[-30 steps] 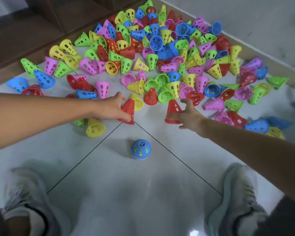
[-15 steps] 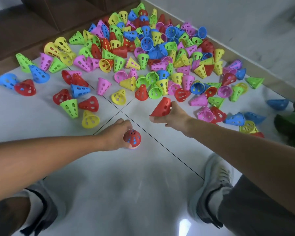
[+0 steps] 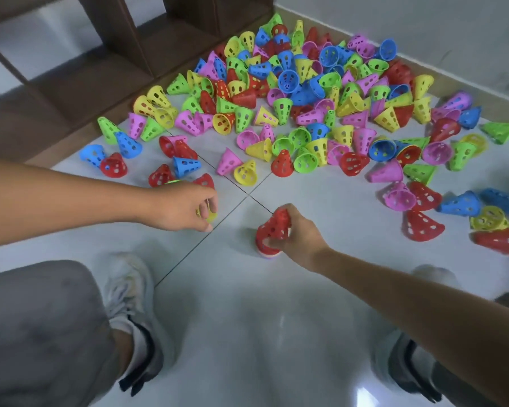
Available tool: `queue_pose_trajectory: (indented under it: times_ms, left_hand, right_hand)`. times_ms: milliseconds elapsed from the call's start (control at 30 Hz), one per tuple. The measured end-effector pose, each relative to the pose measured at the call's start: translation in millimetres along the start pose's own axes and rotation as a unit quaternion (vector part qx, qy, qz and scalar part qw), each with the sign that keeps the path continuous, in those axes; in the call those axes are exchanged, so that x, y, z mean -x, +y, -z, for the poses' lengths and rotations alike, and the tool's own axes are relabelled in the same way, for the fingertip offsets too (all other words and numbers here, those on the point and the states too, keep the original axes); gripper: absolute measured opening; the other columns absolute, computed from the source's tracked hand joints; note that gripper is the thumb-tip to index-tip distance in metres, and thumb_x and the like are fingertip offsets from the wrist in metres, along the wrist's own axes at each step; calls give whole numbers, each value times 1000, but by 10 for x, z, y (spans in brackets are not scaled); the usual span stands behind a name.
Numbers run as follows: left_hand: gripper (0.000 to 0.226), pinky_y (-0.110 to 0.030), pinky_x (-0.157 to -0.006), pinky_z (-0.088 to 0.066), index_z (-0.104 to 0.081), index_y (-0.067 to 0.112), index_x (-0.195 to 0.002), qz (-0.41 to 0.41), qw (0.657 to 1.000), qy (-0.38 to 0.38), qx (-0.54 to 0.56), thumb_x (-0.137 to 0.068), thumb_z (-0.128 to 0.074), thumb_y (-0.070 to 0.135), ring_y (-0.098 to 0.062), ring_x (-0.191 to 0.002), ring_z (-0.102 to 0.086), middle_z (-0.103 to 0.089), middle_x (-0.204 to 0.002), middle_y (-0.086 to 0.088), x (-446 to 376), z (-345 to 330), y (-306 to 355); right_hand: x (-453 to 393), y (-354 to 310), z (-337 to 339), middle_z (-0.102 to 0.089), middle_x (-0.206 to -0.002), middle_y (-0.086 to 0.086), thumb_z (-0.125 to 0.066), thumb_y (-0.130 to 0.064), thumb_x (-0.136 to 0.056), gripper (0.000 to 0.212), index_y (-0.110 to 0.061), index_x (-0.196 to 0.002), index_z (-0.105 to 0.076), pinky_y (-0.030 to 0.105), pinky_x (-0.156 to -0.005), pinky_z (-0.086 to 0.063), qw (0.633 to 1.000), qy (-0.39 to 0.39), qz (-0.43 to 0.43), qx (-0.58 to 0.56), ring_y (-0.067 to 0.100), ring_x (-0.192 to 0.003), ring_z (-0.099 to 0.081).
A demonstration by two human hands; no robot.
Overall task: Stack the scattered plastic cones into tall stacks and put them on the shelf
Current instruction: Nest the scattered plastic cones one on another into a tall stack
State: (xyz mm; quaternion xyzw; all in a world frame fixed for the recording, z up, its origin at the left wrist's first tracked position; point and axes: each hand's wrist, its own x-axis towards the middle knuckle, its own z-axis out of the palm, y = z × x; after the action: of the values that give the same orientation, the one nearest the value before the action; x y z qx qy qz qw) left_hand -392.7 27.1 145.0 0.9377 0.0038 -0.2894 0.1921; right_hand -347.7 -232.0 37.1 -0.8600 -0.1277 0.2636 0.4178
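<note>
Red cone stack (image 3: pixel 272 235) in right hand (image 3: pixel 301 235).

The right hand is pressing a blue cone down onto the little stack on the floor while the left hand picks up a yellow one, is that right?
Not quite: the cone under the right hand is red, not blue. The head view shows its fingers curled round a red cone on the little stack on the floor, while the left hand does grip a yellow cone.

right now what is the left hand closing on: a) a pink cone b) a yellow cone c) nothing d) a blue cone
b: the left hand has its fingers curled round a yellow cone on the floor, while the right hand grips the red stack.
</note>
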Motion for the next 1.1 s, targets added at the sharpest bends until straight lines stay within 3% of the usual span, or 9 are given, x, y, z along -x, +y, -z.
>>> queue_pose_trajectory:
  times_ms: [133, 267, 467, 600, 733, 867, 933, 1000, 1100]
  left_hand:
    - [23, -35, -81, -52, -63, 22, -104, 15, 1000, -14, 4, -87, -77, 25, -10, -84, -62, -67, -96, 8, -2, 126, -214]
    - [19, -37, -83, -55, -64, 24, -99, 28, 999, -10, 32, -86, -77, 25, -11, -81, -63, -66, -89, 11, -152, 137, -489]
    - [16, -48, -87, -55, -67, 26, -95, 50, 992, 16, 117, -84, -78, 26, -16, -87, -66, -68, -92, 8, -348, 74, -925]
    - [17, -46, -91, -55, -67, 28, -97, 74, 979, 46, 186, -85, -78, 28, -15, -91, -67, -69, -97, 6, -469, -44, -1165]
    - [21, -37, -74, -56, -62, 31, -104, 90, 965, 60, 240, -88, -75, 32, -20, -94, -67, -69, -104, 10, -569, -229, -1331]
    - [28, -40, -76, -57, -58, 30, -113, 117, 961, 71, 241, -90, -71, 40, -17, -92, -66, -64, -110, 12, -723, -483, -1471]
    - [28, -34, -70, -53, -60, 26, -109, 144, 957, 88, 234, -92, -67, 47, -15, -88, -65, -66, -110, 7, -829, -634, -1546]
    - [35, -36, -74, -52, -60, 20, -98, 193, 943, 123, 241, -92, -61, 55, -19, -84, -65, -68, -103, 2, -947, -774, -1572]
    - [52, -42, -82, -53, -57, 19, -90, 256, 918, 169, 251, -89, -53, 71, -24, -85, -64, -67, -89, 0, -1109, -898, -1483]
  right_hand:
    - [-45, 175, -174, -66, -98, -8, -79, -21, -73, 50, -38, -109, -48, 34, -77, -53, 999, 3, 0, 39, 18, -85, -61]
    - [-197, 297, -300, -64, -105, -13, -76, -23, -76, 48, -41, -113, -50, 30, -75, -50, 998, -3, -11, 60, 17, -92, -60]
    - [-543, 253, -509, -60, -108, -14, -72, -23, -82, 48, -38, -122, -52, 32, -85, -48, 997, 13, 14, 76, 18, -102, -55]
    - [-842, 148, -626, -63, -110, -16, -74, -22, -79, 49, -41, -119, -51, 26, -83, -48, 998, 34, 20, 57, 15, -99, -59]
    - [-1085, 46, -720, -63, -111, -15, -75, -22, -79, 50, -39, -119, -51, 29, -88, -51, 998, 41, 36, 37, 13, -101, -60]
    - [-1280, -33, -801, -62, -112, -18, -77, -22, -77, 51, -40, -119, -53, 30, -90, -52, 998, 30, 48, 7, 6, -103, -60]
    - [-1360, -41, -822, -60, -116, -18, -78, -27, -78, 52, -39, -122, -53, 29, -92, -52, 998, 14, 55, 9, 5, -106, -59]
    - [-1431, -35, -816, -58, -121, -16, -77, -38, -81, 53, -38, -127, -51, 26, -95, -50, 996, -12, 75, 39, 4, -109, -57]
    - [-1481, -62, -716, -54, -129, -15, -58, -67, -86, 59, -36, -136, -46, 22, -98, -42, 988, -54, 111, 94, 3, -118, -50]
